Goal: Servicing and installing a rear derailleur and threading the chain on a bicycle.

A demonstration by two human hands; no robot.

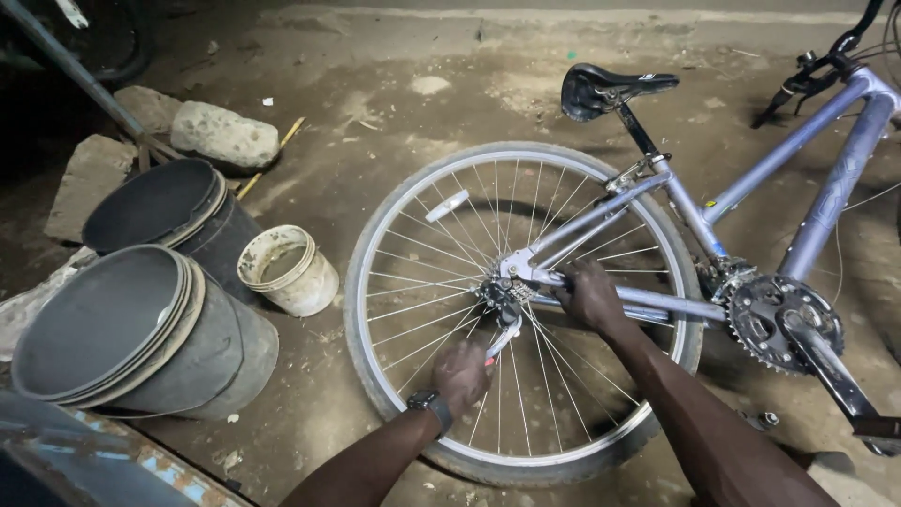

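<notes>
**Dim floor, one pool of light in the middle**

I saw a dim scene with its brightest patch on the concrete floor (394, 103) around the wheel (521, 310). Light seemed to fall from above and ahead of me. The corners sank into near black, worst at upper left. The rim caught a soft sheen, without harsh glare. Thin spoke shadows lay on the floor. My left hand (462, 374) looked slightly smeared; the centre stayed sharp. The wide lens bowed the edges, stretching the buckets (141, 329).
</notes>
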